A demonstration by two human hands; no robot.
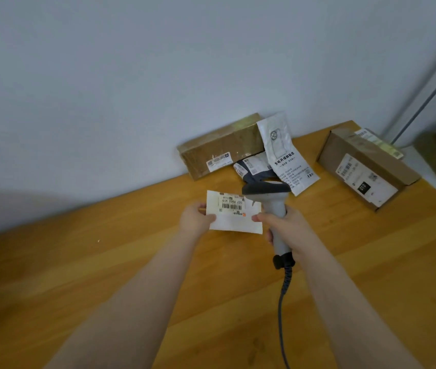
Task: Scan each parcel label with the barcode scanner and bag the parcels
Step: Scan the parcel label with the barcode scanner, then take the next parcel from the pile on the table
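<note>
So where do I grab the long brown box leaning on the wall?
Take the long brown box by its bare left end, coming from the left: it leans on the wall and the white pouch covers its right end.

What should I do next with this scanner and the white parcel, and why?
Probably pull the barcode scanner back slightly and aim its head at the label. The left hand pinches the white parcel label-up, but the scanner, gripped by the right hand, sits over the parcel's far right corner, beside the barcode.
</note>
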